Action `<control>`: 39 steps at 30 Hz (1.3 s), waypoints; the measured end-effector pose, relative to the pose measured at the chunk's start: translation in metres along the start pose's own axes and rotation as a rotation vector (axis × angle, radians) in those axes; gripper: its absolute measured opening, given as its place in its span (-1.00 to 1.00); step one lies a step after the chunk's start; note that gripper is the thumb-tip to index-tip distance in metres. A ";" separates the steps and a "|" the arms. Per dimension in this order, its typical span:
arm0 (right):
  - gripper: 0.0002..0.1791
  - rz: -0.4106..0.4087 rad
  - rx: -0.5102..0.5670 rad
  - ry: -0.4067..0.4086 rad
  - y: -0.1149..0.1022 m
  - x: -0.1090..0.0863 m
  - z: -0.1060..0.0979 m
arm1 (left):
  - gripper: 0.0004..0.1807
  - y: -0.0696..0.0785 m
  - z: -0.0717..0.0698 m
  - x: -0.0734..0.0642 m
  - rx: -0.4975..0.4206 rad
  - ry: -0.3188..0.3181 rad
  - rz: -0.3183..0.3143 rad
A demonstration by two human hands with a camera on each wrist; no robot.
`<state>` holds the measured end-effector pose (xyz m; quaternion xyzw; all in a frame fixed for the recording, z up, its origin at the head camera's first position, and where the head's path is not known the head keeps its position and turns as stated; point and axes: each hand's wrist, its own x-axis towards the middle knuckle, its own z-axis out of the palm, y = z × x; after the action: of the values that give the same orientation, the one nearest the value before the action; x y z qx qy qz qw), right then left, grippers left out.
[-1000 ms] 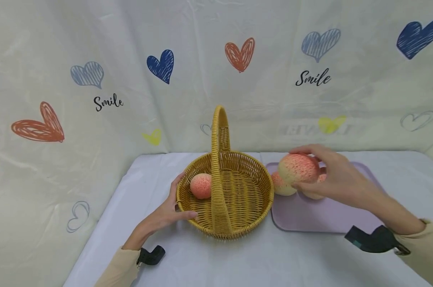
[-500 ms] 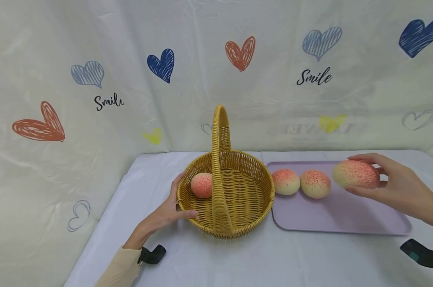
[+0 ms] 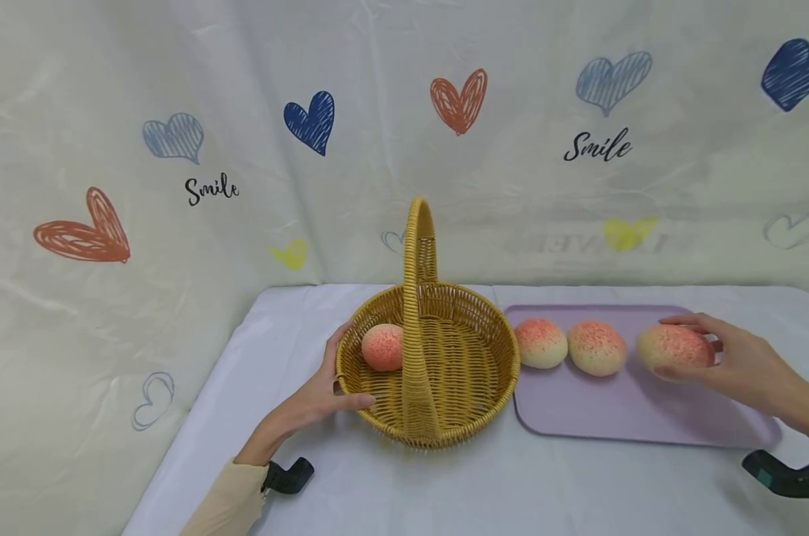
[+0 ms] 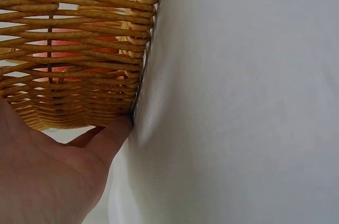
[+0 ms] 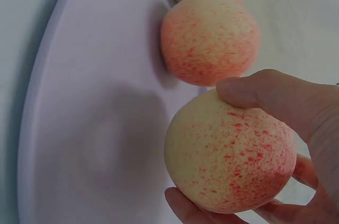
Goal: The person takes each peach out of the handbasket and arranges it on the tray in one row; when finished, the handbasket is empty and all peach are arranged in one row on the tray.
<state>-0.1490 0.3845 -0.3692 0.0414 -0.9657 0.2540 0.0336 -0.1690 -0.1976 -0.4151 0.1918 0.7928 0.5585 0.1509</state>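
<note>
At the smooth lilac tray (image 3: 598, 409), right hand (image 3: 735, 362) holds rounded, speckled peach (image 3: 674, 348) between fingers and thumb.
Left hand (image 3: 322, 391) grips woven basket (image 3: 464, 365); only its wrist view shows pink through the weave.

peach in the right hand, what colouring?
Peach: pale yellow with pinkish-red speckles, clearest in the right wrist view.

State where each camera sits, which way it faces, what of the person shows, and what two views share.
Head: worn on the head, facing forward and down at the basket and tray; left hand, right hand and parts of both arms show.
Left wrist: on that wrist, facing the basket's woven side; part of that hand shows.
Right wrist: on that wrist, facing the held pinkish ball and tray; part of that hand shows.
Head and right wrist share that ball and tray.
</note>
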 end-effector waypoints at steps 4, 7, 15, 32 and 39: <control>-0.20 -0.076 0.001 0.029 0.008 0.001 0.010 | 0.42 0.001 0.002 0.001 0.004 0.004 0.007; -0.20 -0.127 0.001 0.045 0.012 0.004 0.014 | 0.42 0.002 0.002 0.001 -0.002 0.003 0.009; -0.21 -0.153 0.037 0.050 0.013 0.007 0.021 | 0.40 0.000 0.000 -0.004 0.003 0.002 -0.004; -0.20 -0.180 0.074 0.082 -0.015 0.013 -0.008 | 0.39 0.001 0.000 -0.001 -0.010 -0.008 0.002; -0.24 -0.394 0.170 0.172 -0.094 0.021 0.002 | 0.39 0.000 0.000 0.000 -0.008 -0.003 -0.001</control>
<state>-0.1611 0.3002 -0.3231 0.2099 -0.9077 0.3257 0.1611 -0.1693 -0.1971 -0.4155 0.1917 0.7905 0.5612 0.1531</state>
